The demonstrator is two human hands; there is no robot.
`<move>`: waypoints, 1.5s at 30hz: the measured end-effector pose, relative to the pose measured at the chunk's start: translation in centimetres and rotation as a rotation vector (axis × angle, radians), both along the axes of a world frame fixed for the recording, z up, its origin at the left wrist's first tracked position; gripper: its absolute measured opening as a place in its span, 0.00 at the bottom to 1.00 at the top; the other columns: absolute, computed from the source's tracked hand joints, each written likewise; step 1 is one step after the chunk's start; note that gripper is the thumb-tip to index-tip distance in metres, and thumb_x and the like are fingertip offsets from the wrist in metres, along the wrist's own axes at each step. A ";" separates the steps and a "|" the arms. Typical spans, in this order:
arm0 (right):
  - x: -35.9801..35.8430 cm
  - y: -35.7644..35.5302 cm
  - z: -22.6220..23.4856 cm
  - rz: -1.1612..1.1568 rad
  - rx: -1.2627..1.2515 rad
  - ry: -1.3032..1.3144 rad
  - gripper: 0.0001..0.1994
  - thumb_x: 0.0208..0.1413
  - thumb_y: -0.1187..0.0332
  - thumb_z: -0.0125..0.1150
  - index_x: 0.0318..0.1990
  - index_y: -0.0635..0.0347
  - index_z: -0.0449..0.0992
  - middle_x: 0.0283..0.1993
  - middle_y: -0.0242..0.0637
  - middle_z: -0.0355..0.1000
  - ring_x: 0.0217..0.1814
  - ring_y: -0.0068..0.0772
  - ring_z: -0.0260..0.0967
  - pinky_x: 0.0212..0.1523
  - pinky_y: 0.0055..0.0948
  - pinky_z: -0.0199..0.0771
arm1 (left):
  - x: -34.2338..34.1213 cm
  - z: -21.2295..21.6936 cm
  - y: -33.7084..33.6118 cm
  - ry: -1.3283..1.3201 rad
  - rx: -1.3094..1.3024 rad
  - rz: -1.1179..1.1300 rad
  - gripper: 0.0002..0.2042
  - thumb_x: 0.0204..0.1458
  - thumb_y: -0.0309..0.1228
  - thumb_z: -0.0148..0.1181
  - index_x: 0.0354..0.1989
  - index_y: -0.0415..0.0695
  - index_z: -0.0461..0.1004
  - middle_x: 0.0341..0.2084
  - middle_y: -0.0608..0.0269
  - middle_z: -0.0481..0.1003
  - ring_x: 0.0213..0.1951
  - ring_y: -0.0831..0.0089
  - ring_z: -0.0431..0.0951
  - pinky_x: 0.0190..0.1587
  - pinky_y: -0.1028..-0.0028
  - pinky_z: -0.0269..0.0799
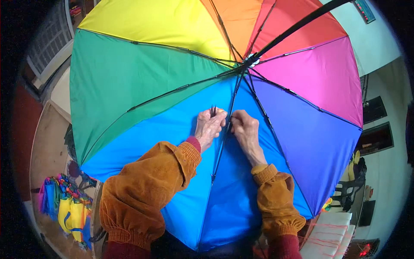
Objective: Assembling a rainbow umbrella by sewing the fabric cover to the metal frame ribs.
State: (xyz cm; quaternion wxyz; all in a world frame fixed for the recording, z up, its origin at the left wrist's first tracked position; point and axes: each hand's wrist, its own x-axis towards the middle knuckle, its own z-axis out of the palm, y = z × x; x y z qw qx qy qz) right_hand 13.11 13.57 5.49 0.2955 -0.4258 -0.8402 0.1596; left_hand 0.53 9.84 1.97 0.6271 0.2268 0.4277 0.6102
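Note:
An opened rainbow umbrella (125, 73) fills the middle, its inner side with dark ribs facing me. Its black shaft (297, 32) slants to the upper right from the hub (251, 60). Over the blue panels, my left hand (209, 126) is closed around a small dark tool with two pointed tips (213, 111), perhaps thread snips. Just right of it, my right hand (245, 127) is pinched beside a blue-panel rib (220, 146). What its fingers hold, if anything, is too small to make out. Both hands are close to the same rib.
At lower left, folded colourful fabric pieces (73, 216) hang or lie by a brown board (47, 151). White stacked slabs with red threads (325, 237) stand at lower right. A dark chair (351, 187) is by the right wall. A louvred window (49, 43) is at upper left.

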 end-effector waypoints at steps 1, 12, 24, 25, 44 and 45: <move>-0.5 -0.5 0.3 -0.058 -0.144 0.094 0.04 0.45 0.77 0.51 0.30 0.64 0.71 0.26 0.49 0.70 0.27 0.51 0.68 0.27 0.41 0.67 | -0.2 -0.2 -0.1 -0.010 -0.005 0.012 0.09 0.51 0.36 0.57 0.25 0.46 0.68 0.15 0.73 0.64 0.12 0.89 0.56 0.11 0.84 0.46; -2.3 0.5 -0.5 -0.015 0.347 -0.486 0.06 0.40 0.73 0.56 0.26 0.64 0.68 0.24 0.50 0.70 0.22 0.49 0.69 0.20 0.44 0.66 | 0.1 0.2 -0.3 0.050 0.066 0.188 0.11 0.52 0.38 0.53 0.22 0.49 0.66 0.13 0.75 0.62 0.15 0.86 0.58 0.14 0.80 0.51; -1.7 4.4 3.1 0.113 0.598 -0.337 0.05 0.40 0.75 0.54 0.23 0.62 0.64 0.19 0.45 0.67 0.13 0.44 0.65 0.12 0.36 0.62 | 0.9 -1.0 0.8 0.256 0.113 0.152 0.08 0.50 0.35 0.55 0.25 0.45 0.68 0.16 0.72 0.65 0.19 0.84 0.61 0.20 0.79 0.58; -2.5 4.1 5.6 0.138 0.627 -0.153 0.05 0.44 0.74 0.54 0.24 0.62 0.64 0.17 0.42 0.66 0.11 0.40 0.64 0.10 0.33 0.60 | 0.5 -0.7 0.4 0.229 0.078 0.138 0.08 0.50 0.36 0.56 0.26 0.46 0.68 0.16 0.74 0.64 0.18 0.85 0.59 0.18 0.80 0.56; -0.1 1.2 4.5 -0.033 -0.306 0.055 0.09 0.50 0.70 0.54 0.23 0.65 0.69 0.15 0.36 0.62 0.15 0.32 0.64 0.15 0.31 0.64 | -0.6 0.2 0.2 -0.005 0.060 0.105 0.09 0.47 0.34 0.57 0.19 0.46 0.69 0.15 0.73 0.65 0.15 0.86 0.60 0.14 0.81 0.54; -0.1 1.0 3.1 -0.024 -0.314 0.063 0.09 0.50 0.70 0.54 0.23 0.65 0.69 0.15 0.36 0.62 0.15 0.32 0.64 0.15 0.31 0.64 | -0.8 0.1 0.0 -0.007 0.058 0.109 0.10 0.47 0.34 0.58 0.18 0.47 0.68 0.15 0.73 0.64 0.14 0.87 0.59 0.13 0.82 0.52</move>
